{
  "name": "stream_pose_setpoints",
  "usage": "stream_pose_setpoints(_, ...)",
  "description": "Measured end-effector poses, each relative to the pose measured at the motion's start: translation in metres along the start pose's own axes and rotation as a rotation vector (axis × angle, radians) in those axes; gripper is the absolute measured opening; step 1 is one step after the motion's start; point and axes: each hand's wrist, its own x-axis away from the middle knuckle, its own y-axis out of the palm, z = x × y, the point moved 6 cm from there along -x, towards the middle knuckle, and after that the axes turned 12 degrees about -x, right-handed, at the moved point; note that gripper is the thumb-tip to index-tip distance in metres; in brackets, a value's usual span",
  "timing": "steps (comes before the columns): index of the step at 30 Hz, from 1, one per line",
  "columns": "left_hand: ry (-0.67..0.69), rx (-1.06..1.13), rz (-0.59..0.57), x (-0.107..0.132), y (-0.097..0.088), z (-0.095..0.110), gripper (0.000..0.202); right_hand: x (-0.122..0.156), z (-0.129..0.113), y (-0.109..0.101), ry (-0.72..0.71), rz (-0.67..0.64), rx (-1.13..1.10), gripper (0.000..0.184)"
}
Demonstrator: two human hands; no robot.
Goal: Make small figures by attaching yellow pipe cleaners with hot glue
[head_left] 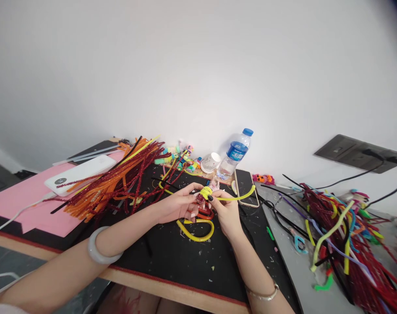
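Note:
Between my two hands is a small pipe-cleaner piece (201, 197), dark red at its lower end and wound with yellow. My left hand (178, 203) pinches it from the left with thumb and fingertips. On the other side, my right hand (227, 214) has its thumb and fingers closed on the yellow pipe cleaner (242, 198), whose loose end sticks out to the right and curves up. Fingers hide part of the piece. Just below the hands, a tool with a looped yellow handle (200, 239) and a red-orange part lies on the black mat (181, 266).
Orange and dark red pipe cleaners (100, 187), a white power bank (80, 174) and pink paper (22, 192) lie left. Behind stand a paper cup (210, 162) and water bottle (235, 155), beside a phone (246, 187). More pipe cleaners (342, 244) cover the right side.

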Motion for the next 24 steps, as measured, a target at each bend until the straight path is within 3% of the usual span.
stream_pose_setpoints(5, 0.045, -0.079, 0.16, -0.003, -0.01, 0.0, 0.025, -0.002, -0.002, -0.003, 0.002, 0.004, 0.036, 0.016)
stream_pose_setpoints(11, 0.008, -0.163, 0.265, -0.003, -0.021, -0.003, 0.026, -0.004, -0.004, -0.005, -0.014, -0.008, 0.111, 0.017)
stream_pose_setpoints(24, -0.012, -0.211, 0.334, -0.001, -0.024, 0.001, 0.027, -0.004, -0.01, -0.003, -0.041, -0.026, 0.228, 0.018)
